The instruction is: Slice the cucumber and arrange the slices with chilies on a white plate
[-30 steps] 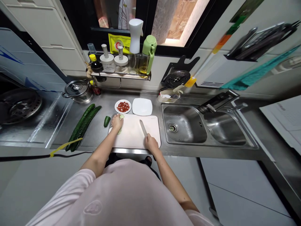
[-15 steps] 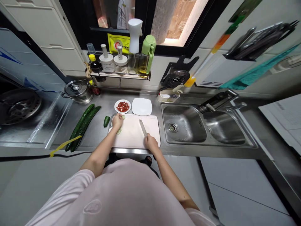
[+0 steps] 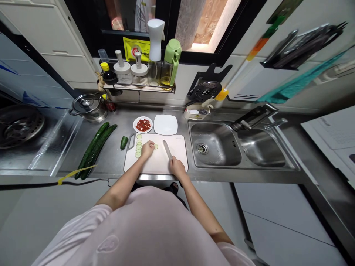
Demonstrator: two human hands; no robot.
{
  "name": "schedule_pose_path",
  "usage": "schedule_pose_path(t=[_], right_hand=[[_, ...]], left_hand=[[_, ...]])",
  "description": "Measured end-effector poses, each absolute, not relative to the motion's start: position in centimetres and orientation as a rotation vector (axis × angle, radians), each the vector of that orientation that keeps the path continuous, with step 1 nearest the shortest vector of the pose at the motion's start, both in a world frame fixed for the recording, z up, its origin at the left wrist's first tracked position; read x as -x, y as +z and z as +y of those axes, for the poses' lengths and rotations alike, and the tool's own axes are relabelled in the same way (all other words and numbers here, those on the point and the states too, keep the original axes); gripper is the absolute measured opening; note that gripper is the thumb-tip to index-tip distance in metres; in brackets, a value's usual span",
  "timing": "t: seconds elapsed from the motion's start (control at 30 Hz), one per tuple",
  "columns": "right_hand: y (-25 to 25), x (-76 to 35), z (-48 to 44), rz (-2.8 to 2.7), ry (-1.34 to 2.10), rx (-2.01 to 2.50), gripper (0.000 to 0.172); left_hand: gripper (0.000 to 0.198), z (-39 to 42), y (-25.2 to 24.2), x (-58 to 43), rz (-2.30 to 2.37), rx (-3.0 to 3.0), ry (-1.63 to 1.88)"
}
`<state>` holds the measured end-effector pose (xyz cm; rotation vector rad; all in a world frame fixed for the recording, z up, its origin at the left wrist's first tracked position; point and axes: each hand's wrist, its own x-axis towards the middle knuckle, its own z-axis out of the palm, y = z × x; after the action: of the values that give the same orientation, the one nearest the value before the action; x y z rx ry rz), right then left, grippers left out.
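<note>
On the white cutting board, my right hand grips a knife by its handle, the blade pointing away from me. My left hand is over the middle of the board, fingers pinched on a pale green cucumber slice. To its left, several cucumber slices lie overlapping in a column, with a single one at the top. A cut cucumber piece rests on the counter beside the board's handle.
Two whole cucumbers lie on the steel counter at left. Behind the board stand a plate of chopped red pieces and a white square plate. A double sink is at right, a lidded pot at back left.
My left hand has moved right from the board's left edge toward its middle, with a cucumber slice at its fingertips. The column of slices is now uncovered. My right hand and the knife stay nearly still.
</note>
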<state>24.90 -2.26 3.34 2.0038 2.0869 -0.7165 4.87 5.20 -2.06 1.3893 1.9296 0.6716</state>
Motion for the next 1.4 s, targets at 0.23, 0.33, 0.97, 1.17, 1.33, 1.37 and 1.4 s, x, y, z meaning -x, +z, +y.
schedule_pose_path(t=[0.23, 0.33, 0.97, 1.17, 1.33, 1.37, 1.4], right_hand=[[3.7, -24.9, -2.4, 2.09, -0.715, -1.989, 0.028], [4.0, -24.9, -2.4, 2.112, -0.696, -1.958, 0.029], [5.4, -23.7, -3.3, 2.192, -0.653, -1.756, 0.025], [5.3, -23.8, -3.2, 2.202, -0.647, -1.745, 0.024], [5.4, -23.8, -3.1, 2.191, -0.651, -1.73, 0.025], [5.4, -23.7, -3.1, 2.188, -0.652, -1.727, 0.025], [5.4, -23.7, -3.1, 2.182, -0.654, -1.724, 0.024]], left_hand=[[0.018, 5.2, -2.9, -4.3, 2.031, -1.573, 0.742], [0.016, 5.6, -3.0, -4.2, 2.047, -1.55, 0.726], [0.014, 6.4, -2.0, -4.4, 2.128, -1.447, 0.519], [0.015, 6.5, -1.9, -4.4, 2.13, -1.436, 0.517], [0.015, 6.5, -2.1, -4.3, 2.125, -1.421, 0.518], [0.015, 6.5, -2.1, -4.3, 2.125, -1.421, 0.517], [0.015, 6.5, -2.1, -4.3, 2.125, -1.424, 0.517]])
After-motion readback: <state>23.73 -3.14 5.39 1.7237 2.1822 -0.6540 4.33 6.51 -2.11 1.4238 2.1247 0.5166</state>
